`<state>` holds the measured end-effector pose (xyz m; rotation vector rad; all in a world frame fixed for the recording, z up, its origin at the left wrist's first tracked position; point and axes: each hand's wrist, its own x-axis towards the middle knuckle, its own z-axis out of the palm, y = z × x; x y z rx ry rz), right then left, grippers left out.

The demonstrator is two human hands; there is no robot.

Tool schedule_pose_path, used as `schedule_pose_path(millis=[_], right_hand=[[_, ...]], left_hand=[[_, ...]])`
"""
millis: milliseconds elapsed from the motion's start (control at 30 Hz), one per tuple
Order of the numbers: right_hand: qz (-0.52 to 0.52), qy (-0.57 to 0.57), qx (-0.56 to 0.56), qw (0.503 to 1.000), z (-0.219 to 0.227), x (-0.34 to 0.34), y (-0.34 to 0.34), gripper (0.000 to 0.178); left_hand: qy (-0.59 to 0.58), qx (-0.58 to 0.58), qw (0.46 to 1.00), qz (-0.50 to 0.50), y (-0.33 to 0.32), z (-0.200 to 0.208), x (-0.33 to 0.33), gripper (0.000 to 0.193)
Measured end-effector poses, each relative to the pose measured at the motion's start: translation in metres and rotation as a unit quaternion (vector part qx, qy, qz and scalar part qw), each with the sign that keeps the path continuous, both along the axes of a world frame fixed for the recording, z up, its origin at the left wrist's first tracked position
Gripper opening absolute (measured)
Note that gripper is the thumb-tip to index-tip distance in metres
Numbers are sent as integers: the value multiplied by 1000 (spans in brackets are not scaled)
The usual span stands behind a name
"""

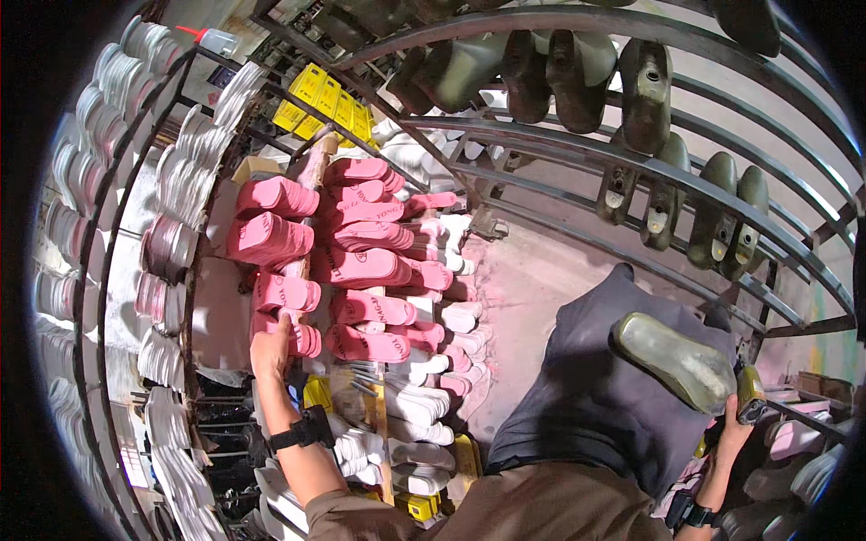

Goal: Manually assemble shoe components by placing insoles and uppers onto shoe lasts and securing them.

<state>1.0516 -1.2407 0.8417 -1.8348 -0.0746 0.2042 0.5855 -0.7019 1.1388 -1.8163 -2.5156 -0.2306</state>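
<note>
My left hand reaches to a stack of pink insoles on the rack at the left. Its thumb and fingers close on the edge of a pink insole at the stack's near end. A grey-green shoe last lies on my lap, on dark cloth. Beside the heel of the last, my right hand is wrapped round a dark and yellowish tool. What kind of tool it is I cannot make out, and part of that hand's fingers is hidden.
More pink insoles and white insoles fill the left racks in stacks. Ahead and to the right, a metal rack carries several dark shoe lasts. Yellow boxes stand at the back. A red-tipped bottle is at the far left.
</note>
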Motion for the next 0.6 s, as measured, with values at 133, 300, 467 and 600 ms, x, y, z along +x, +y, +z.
schedule_pose_path(millis=[133, 300, 467, 600], right_hand=[[7, 11, 6, 1000, 2, 1, -3, 53], [0, 28, 13, 1000, 7, 0, 1, 52], [-4, 20, 12, 1000, 14, -2, 6, 51], [-7, 18, -3, 1000, 22, -4, 11, 49]], left_hand=[[-43, 12, 999, -7, 8, -3, -11, 63], [-170, 24, 985, 7, -11, 9, 18, 45], [-187, 10, 982, -4, -10, 9, 12, 44], [-189, 20, 982, -16, -7, 7, 14, 42]])
